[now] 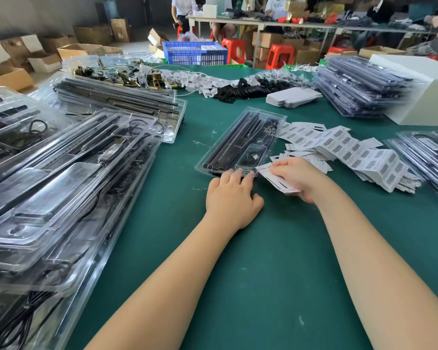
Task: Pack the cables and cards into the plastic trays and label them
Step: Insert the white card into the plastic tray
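Observation:
A clear plastic tray (240, 140) with black cables and rods inside lies on the green table (263, 261), angled away from me. My left hand (232, 200) rests flat at the tray's near edge, fingertips pressing on it. My right hand (301, 176) holds a white label sheet (276, 179) just right of the tray's near corner. Strips of barcode labels (347, 147) are spread out to the right of the tray.
Stacks of filled clear trays (61, 185) fill the left side, with more at the back right (359, 87) and far right (425, 152). A white box (425, 97), folded white cards (292, 97) and loose black and white parts (238, 84) lie beyond. People sit at a far table.

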`<state>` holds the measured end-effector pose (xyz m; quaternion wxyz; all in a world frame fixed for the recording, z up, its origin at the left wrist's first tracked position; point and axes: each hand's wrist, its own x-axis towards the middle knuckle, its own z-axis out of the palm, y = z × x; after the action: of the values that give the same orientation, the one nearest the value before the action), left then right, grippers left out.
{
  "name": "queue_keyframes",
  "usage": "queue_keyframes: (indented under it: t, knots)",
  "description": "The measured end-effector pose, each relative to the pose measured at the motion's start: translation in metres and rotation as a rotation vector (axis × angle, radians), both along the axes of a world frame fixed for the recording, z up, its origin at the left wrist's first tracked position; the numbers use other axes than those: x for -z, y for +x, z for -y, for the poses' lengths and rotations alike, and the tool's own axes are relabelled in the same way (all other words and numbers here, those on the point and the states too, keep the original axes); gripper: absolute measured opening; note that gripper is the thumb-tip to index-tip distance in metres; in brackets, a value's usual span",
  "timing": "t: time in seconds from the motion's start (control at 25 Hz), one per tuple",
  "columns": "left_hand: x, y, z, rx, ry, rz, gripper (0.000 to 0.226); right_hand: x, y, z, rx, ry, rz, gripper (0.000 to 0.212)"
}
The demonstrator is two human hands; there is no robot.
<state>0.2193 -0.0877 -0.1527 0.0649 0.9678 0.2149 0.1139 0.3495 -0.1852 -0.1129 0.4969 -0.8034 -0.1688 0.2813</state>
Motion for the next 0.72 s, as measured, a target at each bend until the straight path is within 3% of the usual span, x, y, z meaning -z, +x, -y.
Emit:
queue_keyframes:
  t: [0.24, 0.48, 0.72]
  knots:
    - [0.0, 0.0, -0.001, -0.002, -0.012, 0.003, 0.058, 0.011, 0.003, -0.01, 0.102, 0.022, 0.153, 0.01]
    - [0.002, 0.0, -0.002, 0.002, -0.021, 0.028, 0.056, 0.011, 0.003, -0.007, 0.022, 0.083, 0.091, 0.008]
    - [0.004, 0.001, -0.003, -0.004, -0.017, 0.022, 0.054, 0.017, 0.004, -0.021, 0.251, 0.256, -0.1, 0.001]
